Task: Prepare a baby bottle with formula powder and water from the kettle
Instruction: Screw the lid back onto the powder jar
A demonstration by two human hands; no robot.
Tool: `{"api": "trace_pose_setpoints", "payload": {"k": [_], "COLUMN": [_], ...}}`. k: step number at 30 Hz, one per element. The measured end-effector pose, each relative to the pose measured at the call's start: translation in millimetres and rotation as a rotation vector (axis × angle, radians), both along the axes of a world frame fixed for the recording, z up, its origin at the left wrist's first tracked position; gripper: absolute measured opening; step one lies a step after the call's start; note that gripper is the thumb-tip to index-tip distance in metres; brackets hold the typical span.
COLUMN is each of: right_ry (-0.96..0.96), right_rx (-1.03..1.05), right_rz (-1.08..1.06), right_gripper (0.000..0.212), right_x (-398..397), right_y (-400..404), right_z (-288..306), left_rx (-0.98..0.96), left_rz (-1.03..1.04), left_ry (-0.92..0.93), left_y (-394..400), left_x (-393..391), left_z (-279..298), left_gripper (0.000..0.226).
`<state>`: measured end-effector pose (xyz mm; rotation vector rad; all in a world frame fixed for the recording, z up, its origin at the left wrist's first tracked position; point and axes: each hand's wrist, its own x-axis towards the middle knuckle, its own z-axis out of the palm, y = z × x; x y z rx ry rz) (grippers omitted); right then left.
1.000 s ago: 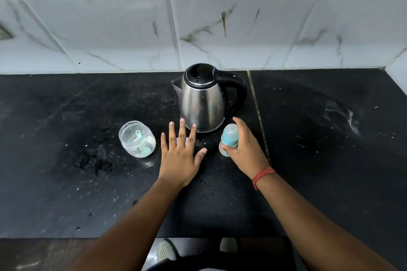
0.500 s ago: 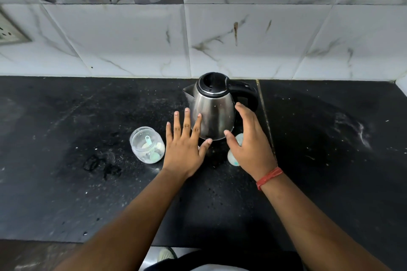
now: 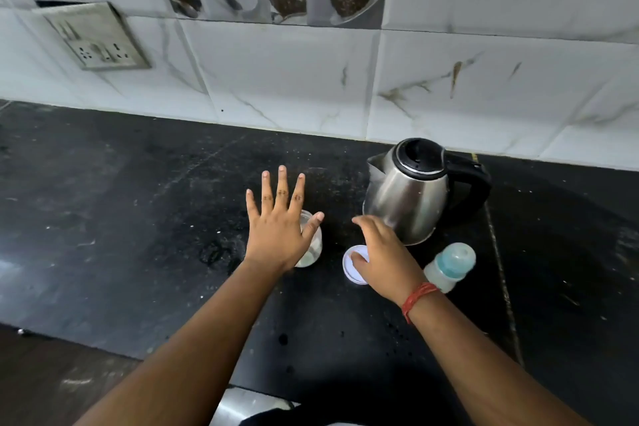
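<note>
Looking down, we spread our left hand [image 3: 276, 235] wide over the little jar [image 3: 311, 245], holding nothing. Our right hand [image 3: 380, 259] curls loosely on a white lid [image 3: 352, 264]. Beside it stand the baby bottle [image 3: 449, 266] and the kettle [image 3: 408, 197]. We might bump the bottle with our wrist and tip it. We see a black, speckled counter [image 3: 138, 218] below a white tiled wall [image 3: 276, 79].
</note>
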<state>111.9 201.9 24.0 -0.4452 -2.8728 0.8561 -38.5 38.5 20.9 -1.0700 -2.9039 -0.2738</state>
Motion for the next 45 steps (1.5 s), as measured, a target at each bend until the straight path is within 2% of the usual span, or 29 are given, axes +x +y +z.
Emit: {"api": "trace_pose_setpoints", "payload": {"k": [4, 7, 13, 16, 20, 24, 27, 30, 32, 35, 41, 45], "right_ry": [-0.316, -0.467, -0.490, -0.464, -0.401, -0.310, -0.239, -0.155, -0.065, 0.090, 0.410, 0.446], "right_rx": [0.106, 0.216, 0.297, 0.249, 0.138, 0.040, -0.025, -0.065, -0.071, -0.050, -0.113, -0.125], "right_rz": [0.013, 0.021, 0.020, 0.003, -0.034, -0.068, -0.100, -0.142, -0.170, -0.212, -0.291, -0.191], "right_gripper": [0.078, 0.080, 0.064, 0.065, 0.070, 0.069, 0.064, 0.055, 0.049, 0.042, 0.045, 0.045], "right_x": [-15, -21, -25, -24, -20, -15, -12, -5, -2, 1, 11, 12], "right_y": [-8, -14, -20, -20, -21, -19, -15, -11, -8, -2, 9, 13], "right_z": [-30, -37, -34, -33, -31, -25, -18, -10, -3, 8, 37, 54], "left_rx": [0.022, 0.039, 0.197, 0.332, 0.443, 0.539, 0.557, 0.613, 0.645, 0.671, 0.715, 0.730], "left_rz": [0.002, -0.019, -0.074, -0.066, -0.037, 0.002, 0.025, 0.060, 0.066, 0.041, -0.026, -0.085], "left_ry": [-0.084, -0.168, -0.369, -0.494, -0.636, -0.773, -0.783, -0.760, -0.732, -0.743, -0.736, -0.732], "left_y": [-23, -31, -35, -36, -41, -42, -39, -32, -27, -18, 5, 22], "left_x": [-8, -9, -9, -6, -2, -4, -4, 2, 6, 14, 30, 39], "left_z": [-7, -13, -21, -28, -37, -51, -57, -54, -50, -44, -30, -16], "left_gripper": [0.085, 0.100, 0.115, 0.120, 0.129, 0.124, 0.125, 0.087, 0.078, 0.083, 0.093, 0.098]}}
